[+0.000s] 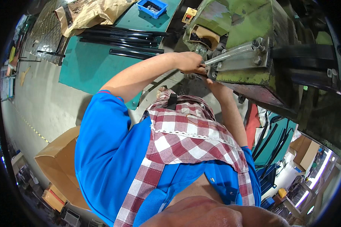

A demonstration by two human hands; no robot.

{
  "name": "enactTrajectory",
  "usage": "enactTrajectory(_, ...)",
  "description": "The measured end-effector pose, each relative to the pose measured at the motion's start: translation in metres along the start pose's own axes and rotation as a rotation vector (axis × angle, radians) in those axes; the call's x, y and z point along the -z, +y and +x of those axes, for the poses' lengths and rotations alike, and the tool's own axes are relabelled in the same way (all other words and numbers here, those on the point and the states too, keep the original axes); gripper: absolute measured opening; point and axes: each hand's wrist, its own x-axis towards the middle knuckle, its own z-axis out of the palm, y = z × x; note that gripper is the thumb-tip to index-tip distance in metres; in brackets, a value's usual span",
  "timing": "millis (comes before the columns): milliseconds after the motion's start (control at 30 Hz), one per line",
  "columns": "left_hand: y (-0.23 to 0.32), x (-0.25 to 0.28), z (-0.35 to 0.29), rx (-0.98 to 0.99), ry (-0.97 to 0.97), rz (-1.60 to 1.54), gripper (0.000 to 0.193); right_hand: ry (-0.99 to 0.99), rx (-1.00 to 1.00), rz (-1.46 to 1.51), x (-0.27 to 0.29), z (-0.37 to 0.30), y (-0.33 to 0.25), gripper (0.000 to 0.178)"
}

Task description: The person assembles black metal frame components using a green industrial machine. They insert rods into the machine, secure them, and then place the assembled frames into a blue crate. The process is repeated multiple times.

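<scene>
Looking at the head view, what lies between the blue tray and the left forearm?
In the head view, several long black bars on the green table lie between the blue tray and the left forearm.

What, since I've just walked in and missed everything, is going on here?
A person in a maroon-and-white checked apron is reaching to the edge of a green-painted metal machine. The left hand is at the near end of a slanting silver metal rod; the right hand is just below, partly hidden. What they grip can't be made out. Long glossy black bars lie on a flat green tabletop to the left.
</scene>
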Motion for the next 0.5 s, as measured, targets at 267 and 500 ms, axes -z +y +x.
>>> enactTrajectory(267,0.022,-0.001,-0.009,0.014,0.106,0.231,0.023,0.073,0.1,-0.006,-0.032,-0.004,0.023,0.05)
enactTrajectory(500,0.022,0.0,-0.013,-0.044,0.147,0.374,0.043,0.041,0.052,-0.293,-0.046,-0.011,0.019,0.045)
